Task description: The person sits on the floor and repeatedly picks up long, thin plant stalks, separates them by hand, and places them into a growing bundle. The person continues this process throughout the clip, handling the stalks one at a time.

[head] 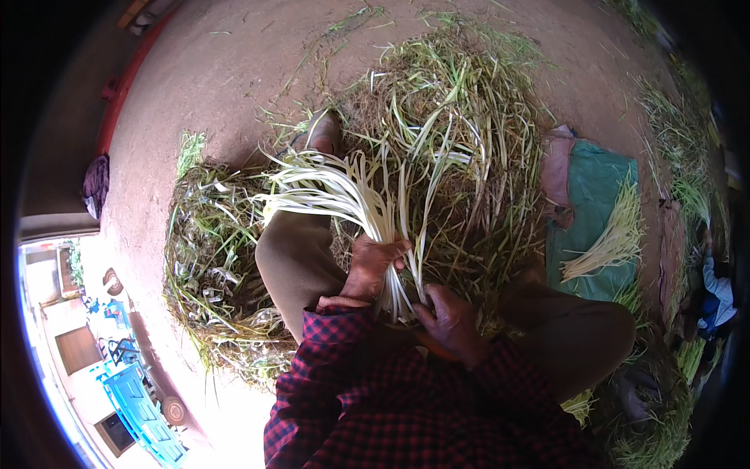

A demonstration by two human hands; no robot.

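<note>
My left hand (375, 264) is closed around a bunch of pale leafy stalks (345, 190), whose long ends fan out up and to the left over my knee. Their cut or root ends stick out below the fist. Just to the right, my right hand (448, 316) pinches the lower ends of a few separate greenish-white stalks (430, 199) between thumb and fingers. These stand upright, beside the bunch. Beneath both hands and in front of me lies a large heap of loose, partly withered green stalks (498, 135).
A second heap of leafy waste (217, 252) lies left of my leg. At the right, a fanned bundle of pale stalks (609, 237) rests on a green sheet (592, 205). Another person (718, 290) sits at the far right among more greens. A blue cart (137, 404) stands outside, lower left.
</note>
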